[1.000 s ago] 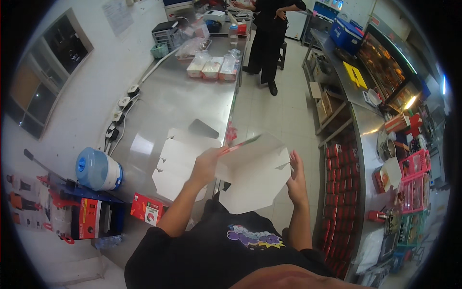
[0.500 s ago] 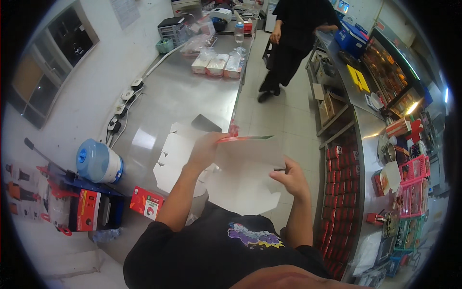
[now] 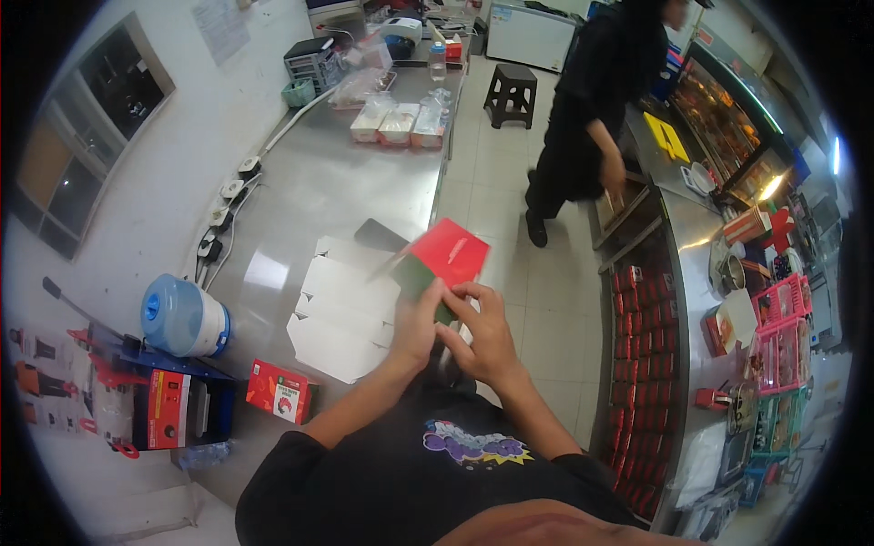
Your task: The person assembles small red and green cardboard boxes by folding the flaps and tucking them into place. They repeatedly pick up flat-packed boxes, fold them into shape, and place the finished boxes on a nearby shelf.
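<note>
A red and green cardboard food box (image 3: 451, 253), partly folded, is held up in front of me above the steel table's edge. My left hand (image 3: 417, 332) grips its near side from the left, fingers closed on the card. From the right, my right hand (image 3: 482, 338) pinches the same near edge, its fingertips close to the left hand's. Flat white box blanks (image 3: 339, 314) with notched edges lie on the table beside my left hand. Behind them rests a dark flat slab (image 3: 375, 235), partly covered by the blanks. The fold under my fingers is hidden.
A small red box (image 3: 278, 391) and a blue-lidded water jug (image 3: 182, 314) stand at left. Three open cartons (image 3: 397, 125) sit farther back. A person in black (image 3: 583, 118) walks in the aisle near a stool (image 3: 510, 96). Stacked red boxes (image 3: 645, 364) fill the right shelf.
The card has turned from its white inside to its red and green outside. My right hand has come in beside the left. The person moved right and nearer, uncovering the stool.
</note>
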Tool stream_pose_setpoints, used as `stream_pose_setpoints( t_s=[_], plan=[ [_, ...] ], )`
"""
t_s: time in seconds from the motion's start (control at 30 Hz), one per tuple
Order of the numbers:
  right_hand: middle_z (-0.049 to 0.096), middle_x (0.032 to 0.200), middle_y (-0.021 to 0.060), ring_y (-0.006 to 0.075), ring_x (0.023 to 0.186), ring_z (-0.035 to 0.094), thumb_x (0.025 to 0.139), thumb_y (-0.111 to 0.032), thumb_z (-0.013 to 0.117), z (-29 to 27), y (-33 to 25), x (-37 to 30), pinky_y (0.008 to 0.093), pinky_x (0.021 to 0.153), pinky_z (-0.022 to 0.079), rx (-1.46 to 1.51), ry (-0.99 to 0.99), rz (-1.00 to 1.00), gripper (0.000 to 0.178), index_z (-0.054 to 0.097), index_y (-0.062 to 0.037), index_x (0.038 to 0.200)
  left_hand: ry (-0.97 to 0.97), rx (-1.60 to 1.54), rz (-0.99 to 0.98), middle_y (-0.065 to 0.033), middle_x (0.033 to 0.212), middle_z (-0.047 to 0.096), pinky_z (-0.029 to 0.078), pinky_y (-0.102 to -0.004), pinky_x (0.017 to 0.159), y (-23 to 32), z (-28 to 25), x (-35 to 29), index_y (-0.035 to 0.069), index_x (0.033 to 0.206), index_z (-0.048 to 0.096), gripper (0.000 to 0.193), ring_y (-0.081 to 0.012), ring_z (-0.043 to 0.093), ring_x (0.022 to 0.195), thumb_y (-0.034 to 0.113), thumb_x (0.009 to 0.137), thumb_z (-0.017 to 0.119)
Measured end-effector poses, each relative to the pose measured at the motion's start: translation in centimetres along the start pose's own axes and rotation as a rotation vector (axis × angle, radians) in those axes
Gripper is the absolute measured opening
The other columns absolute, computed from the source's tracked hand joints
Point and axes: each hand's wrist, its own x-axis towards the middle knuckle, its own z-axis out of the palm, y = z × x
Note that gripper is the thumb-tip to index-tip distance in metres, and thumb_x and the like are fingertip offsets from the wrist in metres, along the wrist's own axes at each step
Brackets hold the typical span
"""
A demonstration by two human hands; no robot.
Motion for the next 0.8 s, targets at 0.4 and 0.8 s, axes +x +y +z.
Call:
stream_pose_setpoints(
  t_s=[0.4,0.8],
  plan=[
    [0.050,0.151,0.0180,0.0450,0.140,0.046,0.077,-0.007,0.081,-0.2,1.5,-0.1,0.0540,0.116,0.038,0.080,-0.004,-0.211,0.063,0.063,-0.0119,0.137,-0.084,-0.391,0.007,-0.0138,0.125,0.063,0.057,-0.0390,0.094,3.6,0.3,-0.2,0.001,0.138,0.048,0.037,-0.0246,0.066,0.112,0.024,0.109,0.051],
    [0.050,0.151,0.0253,0.0350,0.138,0.051,0.083,-0.023,0.081,-0.3,2.6,0.9,0.0439,0.112,0.045,0.374,0.038,-0.067,0.079,0.047,0.0099,0.147,-0.064,-0.198,0.152,-0.0042,0.112,0.066,0.059,-0.0320,0.088,1.4,-0.8,0.9,0.006,0.124,0.057,0.021,-0.0141,0.067,0.101,0.016,0.106,0.057]
  ],
)
